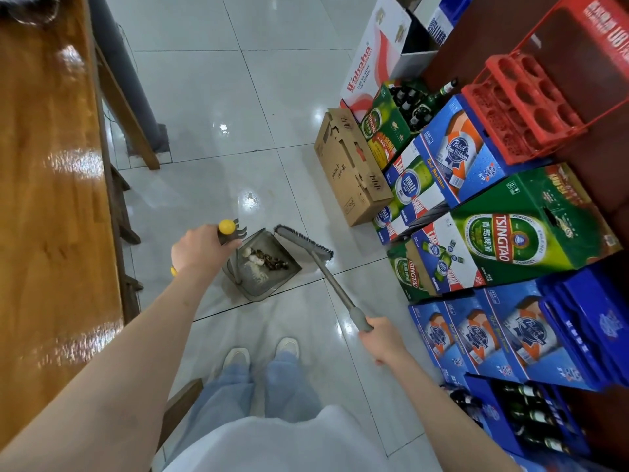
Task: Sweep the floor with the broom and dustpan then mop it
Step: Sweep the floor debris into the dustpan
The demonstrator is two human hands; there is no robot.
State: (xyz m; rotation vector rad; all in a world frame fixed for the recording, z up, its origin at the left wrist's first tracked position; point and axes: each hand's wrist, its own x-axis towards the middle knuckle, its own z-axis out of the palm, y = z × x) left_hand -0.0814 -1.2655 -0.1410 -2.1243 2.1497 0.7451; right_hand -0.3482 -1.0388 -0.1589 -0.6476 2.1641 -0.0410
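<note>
Glossy white tiled floor (pixel 218 97) carries a grey dustpan (pixel 263 284) at frame centre, a brown cardboard box (pixel 350 172) right of centre, and stacked beer cartons (pixel 517 240) along the right edge.

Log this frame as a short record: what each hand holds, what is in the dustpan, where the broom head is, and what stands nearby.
left hand: left hand grips the dustpan handle
right hand: right hand grips the broom handle
dustpan: dustpan on the tiled floor, holding debris
broom head: broom head at the dustpan's far right edge
nearby: beer cartons on the right, wooden table on the left
</note>
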